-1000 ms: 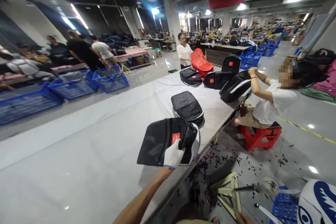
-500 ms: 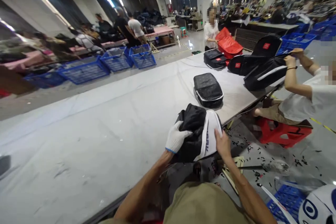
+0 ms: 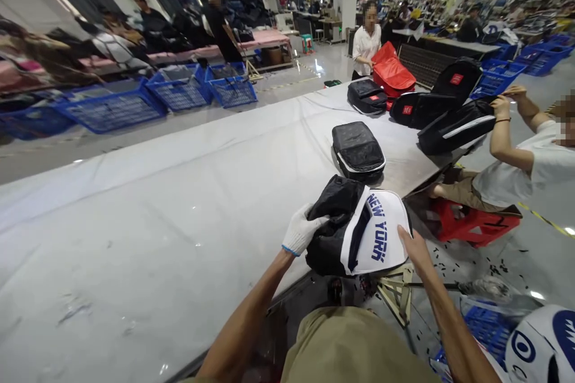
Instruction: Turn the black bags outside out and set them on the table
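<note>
A black and white backpack is held between my hands at the table's near edge. Its white panel reads "NEW YORK" in blue letters and is spread out to the right. My left hand, in a white glove with a blue hem, grips the crumpled black side. My bare right hand pinches the outer edge of the white panel, thumb on top; the fingers underneath are hidden. Just beyond lies a black bag with white trim, flat on the table.
The long white table runs to the left. Black bags and a red bag sit at its far end, by two co-workers. A red stool, scraps and a blue basket stand on the floor at right. Blue crates line the left.
My right hand has moved right, drawing the white panel outward so its lettering now shows in full. My left hand keeps its grip on the black side. The view has shifted slightly.
</note>
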`<state>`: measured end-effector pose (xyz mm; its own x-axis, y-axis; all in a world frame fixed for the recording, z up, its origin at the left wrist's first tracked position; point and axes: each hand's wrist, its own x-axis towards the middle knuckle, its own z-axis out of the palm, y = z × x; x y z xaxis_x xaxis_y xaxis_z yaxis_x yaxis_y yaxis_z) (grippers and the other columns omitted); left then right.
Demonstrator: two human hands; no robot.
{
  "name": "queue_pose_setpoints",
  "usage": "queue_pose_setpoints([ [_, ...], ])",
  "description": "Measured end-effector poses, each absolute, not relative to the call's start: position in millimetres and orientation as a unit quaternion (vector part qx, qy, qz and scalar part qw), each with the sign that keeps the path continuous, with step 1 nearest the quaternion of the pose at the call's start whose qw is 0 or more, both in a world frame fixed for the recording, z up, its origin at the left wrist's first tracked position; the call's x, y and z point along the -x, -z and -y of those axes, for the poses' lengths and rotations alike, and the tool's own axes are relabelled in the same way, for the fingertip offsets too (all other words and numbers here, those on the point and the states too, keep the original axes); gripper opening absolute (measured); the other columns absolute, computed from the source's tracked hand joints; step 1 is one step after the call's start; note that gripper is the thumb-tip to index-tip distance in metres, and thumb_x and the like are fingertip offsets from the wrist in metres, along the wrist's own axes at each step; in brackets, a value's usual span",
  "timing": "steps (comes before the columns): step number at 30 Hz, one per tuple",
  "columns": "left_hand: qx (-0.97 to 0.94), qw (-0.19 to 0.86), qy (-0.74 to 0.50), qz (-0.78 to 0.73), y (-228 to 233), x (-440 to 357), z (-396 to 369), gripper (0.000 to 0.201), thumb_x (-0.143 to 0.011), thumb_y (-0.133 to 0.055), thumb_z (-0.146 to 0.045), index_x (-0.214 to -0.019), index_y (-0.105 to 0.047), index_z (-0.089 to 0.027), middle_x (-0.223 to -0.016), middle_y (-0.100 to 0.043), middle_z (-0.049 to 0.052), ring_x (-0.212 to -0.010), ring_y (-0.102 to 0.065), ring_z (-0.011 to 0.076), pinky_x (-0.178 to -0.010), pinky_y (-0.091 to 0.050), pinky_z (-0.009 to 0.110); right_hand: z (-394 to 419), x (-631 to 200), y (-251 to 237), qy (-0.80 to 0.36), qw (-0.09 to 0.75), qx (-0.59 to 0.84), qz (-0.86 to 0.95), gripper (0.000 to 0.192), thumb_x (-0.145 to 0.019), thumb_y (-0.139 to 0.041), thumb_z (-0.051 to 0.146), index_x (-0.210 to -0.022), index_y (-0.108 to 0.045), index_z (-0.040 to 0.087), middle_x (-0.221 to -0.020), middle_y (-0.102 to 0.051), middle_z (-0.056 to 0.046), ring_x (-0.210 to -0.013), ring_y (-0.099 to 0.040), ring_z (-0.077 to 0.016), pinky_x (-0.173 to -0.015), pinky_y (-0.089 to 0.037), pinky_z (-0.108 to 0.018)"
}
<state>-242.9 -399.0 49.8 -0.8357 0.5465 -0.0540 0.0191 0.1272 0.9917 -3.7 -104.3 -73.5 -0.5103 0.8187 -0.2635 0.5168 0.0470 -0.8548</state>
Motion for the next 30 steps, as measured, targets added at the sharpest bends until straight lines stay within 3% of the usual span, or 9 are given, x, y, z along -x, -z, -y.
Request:
queue_pose_setpoints([
  [3,-0.25,0.222,-0.6,-0.727,-58,244,388,0.039,-0.078,-0.088,-0.047,-0.102,-0.079,-0.018,-0.095,-0.08,0.001,-0.094,-0.072,0.0248,-0.083,-0.055,0.032,96,32,23,-0.47,0.149,0.476,0.728,0.065,-0.083,-0.071,0.066,-0.12,-0.079,0.013,-0.115,-0.085,-0.018,-0.104,-0.078,-0.0344,-0.086,-0.057,-0.038],
  [6,-0.315,0.231,-0.553,-0.736,-65,247,379,0.034,-0.083,-0.083,-0.044,-0.106,-0.08,-0.019,-0.098,-0.079,0.001,-0.098,-0.071,0.0246,-0.086,-0.055,0.031,110,70,-18,-0.388,0.159,0.437,0.796,0.05,-0.094,-0.062,0.061,-0.106,-0.08,0.015,-0.106,-0.084,-0.018,-0.1,-0.076,-0.033,-0.082,-0.051,-0.035],
  [8,-0.327,0.23,-0.53,-0.748,-66,257,376,0.035,-0.085,-0.081,-0.046,-0.108,-0.08,-0.02,-0.099,-0.08,0.001,-0.098,-0.072,0.0247,-0.086,-0.055,0.031,126,88,-24,-0.358,0.183,0.393,0.827,0.055,-0.103,-0.052,0.066,-0.106,-0.079,0.018,-0.104,-0.083,-0.018,-0.099,-0.075,-0.0318,-0.082,-0.049,-0.035],
  [12,-0.252,0.177,-0.53,-0.79,-54,298,388,0.038,-0.082,-0.078,-0.05,-0.106,-0.081,-0.021,-0.099,-0.083,0.002,-0.096,-0.073,0.0261,-0.087,-0.055,0.034,160,72,29,-0.365,0.178,0.458,0.791,0.076,-0.107,-0.029,0.08,-0.113,-0.074,0.018,-0.115,-0.081,-0.022,-0.11,-0.073,-0.0327,-0.091,-0.051,-0.037],
  [15,-0.195,0.136,-0.533,-0.812,-39,330,404,0.041,-0.078,-0.078,-0.051,-0.103,-0.083,-0.019,-0.099,-0.084,0.005,-0.093,-0.073,0.0273,-0.084,-0.055,0.035,181,30,88,-0.366,0.07,0.566,0.735,0.09,-0.097,-0.018,0.089,-0.091,-0.072,0.016,-0.103,-0.079,-0.032,-0.1,-0.075,-0.0399,-0.088,-0.055,-0.045],
  [19,-0.194,0.162,-0.544,-0.8,-29,345,408,0.045,-0.079,-0.083,-0.054,-0.104,-0.085,-0.017,-0.099,-0.086,0.005,-0.093,-0.074,0.0265,-0.083,-0.057,0.034,187,-3,134,-0.371,0.044,0.586,0.719,0.086,-0.096,-0.015,0.082,-0.09,-0.071,0.018,-0.107,-0.08,-0.032,-0.103,-0.076,-0.0421,-0.091,-0.058,-0.049],
  [23,-0.181,0.224,-0.618,-0.732,-34,342,395,0.066,-0.076,-0.09,-0.067,-0.114,-0.085,-0.013,-0.111,-0.087,0.01,-0.103,-0.078,0.0301,-0.093,-0.061,0.038,156,3,125,-0.366,0.043,0.55,0.749,0.065,-0.098,-0.048,0.063,-0.125,-0.075,0.012,-0.118,-0.081,-0.025,-0.113,-0.075,-0.0415,-0.103,-0.058,-0.054],
  [26,-0.18,0.313,-0.642,-0.676,-39,333,383,0.076,-0.071,-0.095,-0.072,-0.117,-0.085,-0.012,-0.114,-0.087,0.013,-0.106,-0.079,0.033,-0.099,-0.063,0.043,139,20,85,-0.255,0.164,0.443,0.844,0.071,-0.1,-0.056,0.041,-0.163,-0.054,0.007,-0.153,-0.067,-0.027,-0.144,-0.063,-0.042,-0.121,-0.051,-0.061],
  [30,-0.205,0.41,-0.648,-0.608,-44,310,362,0.078,-0.066,-0.099,-0.072,-0.115,-0.085,-0.012,-0.114,-0.087,0.015,-0.106,-0.08,0.0339,-0.101,-0.063,0.045,153,52,12,-0.089,0.295,0.177,0.935,0.087,-0.103,-0.068,0.027,-0.181,-0.03,0.02,-0.179,-0.041,-0.022,-0.166,-0.041,-0.0385,-0.131,-0.046,-0.061],
])
